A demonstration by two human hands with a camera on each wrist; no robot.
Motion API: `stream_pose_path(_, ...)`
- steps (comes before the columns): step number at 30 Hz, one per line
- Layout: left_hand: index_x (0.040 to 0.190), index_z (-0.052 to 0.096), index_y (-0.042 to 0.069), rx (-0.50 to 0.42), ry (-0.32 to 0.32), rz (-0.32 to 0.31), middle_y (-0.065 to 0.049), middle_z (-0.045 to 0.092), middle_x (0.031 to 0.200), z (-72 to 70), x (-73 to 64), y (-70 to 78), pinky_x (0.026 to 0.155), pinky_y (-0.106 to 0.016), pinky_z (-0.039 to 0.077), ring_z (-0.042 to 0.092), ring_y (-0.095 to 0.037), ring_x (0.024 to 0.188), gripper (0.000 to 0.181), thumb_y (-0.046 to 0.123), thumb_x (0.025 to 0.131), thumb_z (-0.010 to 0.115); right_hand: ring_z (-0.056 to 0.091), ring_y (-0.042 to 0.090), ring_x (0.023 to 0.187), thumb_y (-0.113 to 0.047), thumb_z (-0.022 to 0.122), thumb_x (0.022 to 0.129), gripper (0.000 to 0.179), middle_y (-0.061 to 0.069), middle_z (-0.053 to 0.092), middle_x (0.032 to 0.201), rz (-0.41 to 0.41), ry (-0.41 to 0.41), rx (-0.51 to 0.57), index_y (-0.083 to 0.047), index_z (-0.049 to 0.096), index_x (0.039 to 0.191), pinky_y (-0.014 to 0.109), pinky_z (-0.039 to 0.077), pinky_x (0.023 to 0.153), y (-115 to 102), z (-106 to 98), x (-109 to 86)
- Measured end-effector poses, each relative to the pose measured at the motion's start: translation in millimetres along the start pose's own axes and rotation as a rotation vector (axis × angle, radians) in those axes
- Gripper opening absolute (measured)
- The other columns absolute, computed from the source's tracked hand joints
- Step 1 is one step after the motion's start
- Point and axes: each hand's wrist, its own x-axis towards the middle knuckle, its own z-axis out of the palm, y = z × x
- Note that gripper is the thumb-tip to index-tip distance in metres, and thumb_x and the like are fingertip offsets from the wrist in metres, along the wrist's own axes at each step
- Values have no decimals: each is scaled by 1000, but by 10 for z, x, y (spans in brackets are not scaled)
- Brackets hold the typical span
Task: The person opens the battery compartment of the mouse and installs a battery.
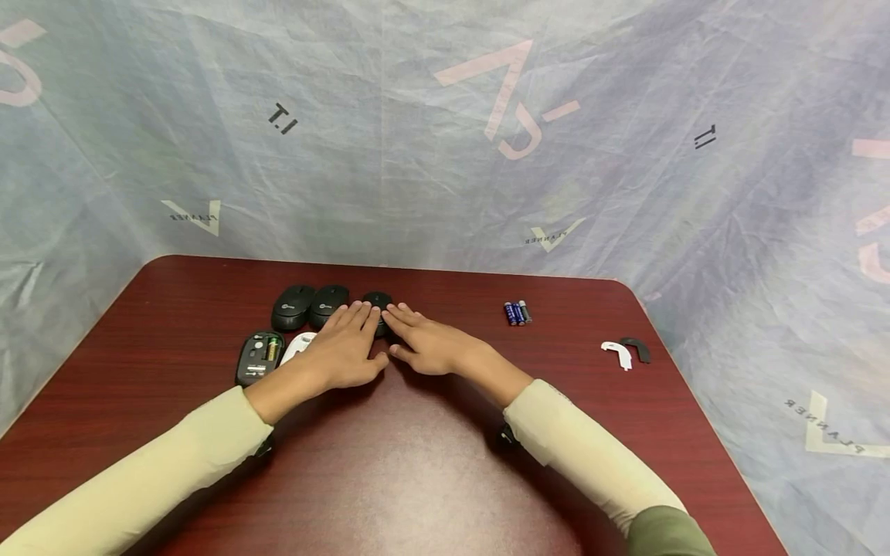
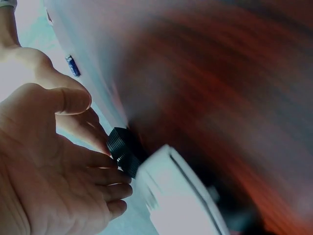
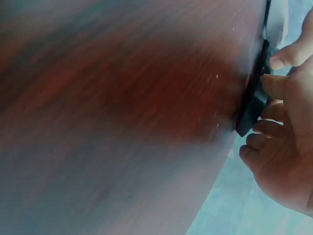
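A black mouse lies on the table with both hands at it. The left hand reaches over from the left, fingers extended, fingertips at the mouse's left side. From the right, the right hand lays its extended fingertips at the other side. In the right wrist view, the fingers of the right hand are against the black mouse. A white mouse is partly hidden beneath the left hand and wrist; it shows close up in the left wrist view. How firmly the fingers press cannot be seen.
Two more black mice sit left of the hands. An upturned black mouse shows a battery in its compartment. Several batteries lie right of the hands. Farther right are a white cover and a black cover.
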Motion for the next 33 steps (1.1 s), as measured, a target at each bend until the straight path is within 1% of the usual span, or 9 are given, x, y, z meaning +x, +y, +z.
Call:
stream_pose_path(6, 175, 25, -9, -36, -7, 26, -31, 21, 185, 43, 64, 154, 146, -60, 10, 16, -46, 176, 86, 40, 111, 56, 11, 35, 178, -34, 45, 123, 68, 18, 16, 189, 16, 11, 5, -1, 20, 178, 51, 16, 147, 80, -46, -205)
stream_pose_path(13, 176, 24, -7, -69, -18, 72, -29, 20, 186, 105, 136, 329, 147, -57, 9, 15, -43, 177, 86, 39, 111, 57, 13, 35, 178, -35, 46, 123, 67, 16, 17, 189, 44, 32, 51, -3, 24, 178, 56, 21, 145, 219, -38, -477)
stream_pose_path(18, 176, 24, -5, -97, -34, 107, -26, 19, 187, 133, 175, 468, 147, -56, 8, 14, -41, 178, 86, 41, 111, 57, 16, 38, 177, -35, 47, 123, 67, 17, 20, 189, 55, 53, 78, -2, 26, 178, 59, 22, 144, 304, -24, -687)
stream_pose_path(24, 177, 26, -4, -120, -48, 152, -24, 20, 188, 185, 222, 614, 148, -55, 7, 14, -40, 178, 85, 40, 111, 58, 16, 36, 177, -36, 48, 123, 67, 15, 19, 189, 103, 57, 84, -6, 25, 178, 59, 24, 144, 372, 13, -928)
stream_pose_path(29, 176, 26, -3, -137, -52, 185, -23, 21, 187, 214, 237, 690, 148, -54, 8, 15, -40, 178, 84, 38, 110, 59, 20, 37, 176, -35, 50, 122, 67, 18, 22, 188, 119, 79, 80, -5, 27, 178, 60, 27, 142, 400, 49, -1059)
stream_pose_path(33, 177, 26, -3, -144, -52, 196, -23, 20, 188, 225, 238, 698, 148, -54, 7, 14, -40, 178, 84, 38, 111, 59, 22, 38, 175, -35, 51, 122, 67, 21, 24, 186, 118, 104, 88, -4, 29, 178, 62, 29, 141, 411, 72, -1090)
